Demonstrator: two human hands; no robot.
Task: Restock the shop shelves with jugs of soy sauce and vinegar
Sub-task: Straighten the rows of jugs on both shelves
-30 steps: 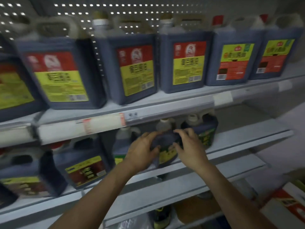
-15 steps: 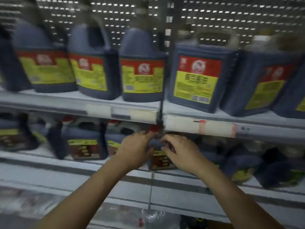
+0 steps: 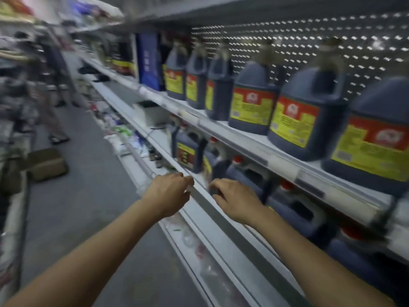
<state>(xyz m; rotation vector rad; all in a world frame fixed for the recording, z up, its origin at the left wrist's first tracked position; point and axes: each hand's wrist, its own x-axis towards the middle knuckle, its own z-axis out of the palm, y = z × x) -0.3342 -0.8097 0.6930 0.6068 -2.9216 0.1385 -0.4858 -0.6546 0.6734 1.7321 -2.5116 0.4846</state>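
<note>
Reaching w/ both hands at lower shelf (image 3: 200, 197) edge: left hand (image 3: 169, 193) and right hand (image 3: 235, 200) w/ fingers loosely curled, apart, holding nothing. Soy sauce jugs (image 3: 252, 105) lined on upper shelf; more jugs (image 3: 188, 151) behind lower shelf lip. Probably best to square labels forward, push rows snug. Forearms extended, palms down.

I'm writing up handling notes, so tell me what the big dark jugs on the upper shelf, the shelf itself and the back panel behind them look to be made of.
Jugs: probably molded plastic, smooth with a slight sheen, going by the handles formed into the bodies; glossy red-and-yellow labels.
Upper shelf: looks like painted metal, pale grey and matte, with a thin straight front edge.
Back panel: apparently perforated sheet metal, with regular rows of small holes.
</note>
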